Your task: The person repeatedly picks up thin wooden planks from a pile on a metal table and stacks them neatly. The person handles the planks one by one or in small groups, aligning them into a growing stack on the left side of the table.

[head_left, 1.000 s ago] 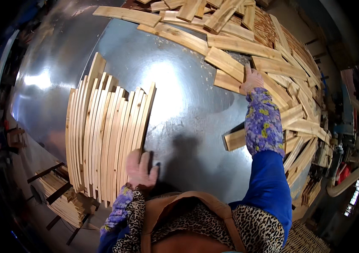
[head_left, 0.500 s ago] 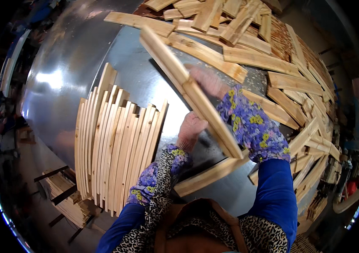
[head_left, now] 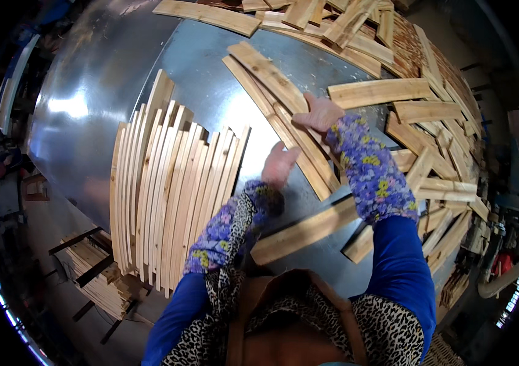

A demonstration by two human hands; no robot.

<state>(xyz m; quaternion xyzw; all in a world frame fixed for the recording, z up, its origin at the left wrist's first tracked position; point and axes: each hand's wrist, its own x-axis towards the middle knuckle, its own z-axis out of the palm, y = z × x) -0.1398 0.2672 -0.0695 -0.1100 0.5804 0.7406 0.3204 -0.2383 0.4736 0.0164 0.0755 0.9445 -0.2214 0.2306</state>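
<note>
Two flat wooden boards lie side by side at a slant on the metal tabletop, the left board (head_left: 261, 105) and the right board (head_left: 271, 76). My right hand (head_left: 323, 114) is at the right board's far-side edge, its thumb over the top face and its fingers along the edge. My left hand (head_left: 279, 166), slightly blurred, is beside the left board's lower edge, with thumb and forefinger apart and nothing held. To the left stands a row of narrow boards (head_left: 171, 195) packed on edge, their far ends uneven.
Loose boards (head_left: 381, 91) are heaped along the far and right side of the metal table (head_left: 82, 140). A single board (head_left: 305, 232) lies crosswise near my body. Below the table's left edge is a stack of boards (head_left: 91, 268) on dark bars.
The raised board has been lowered onto the table. A loose board from the far side now lies beside it under my right hand. My left hand has come off the wood.
</note>
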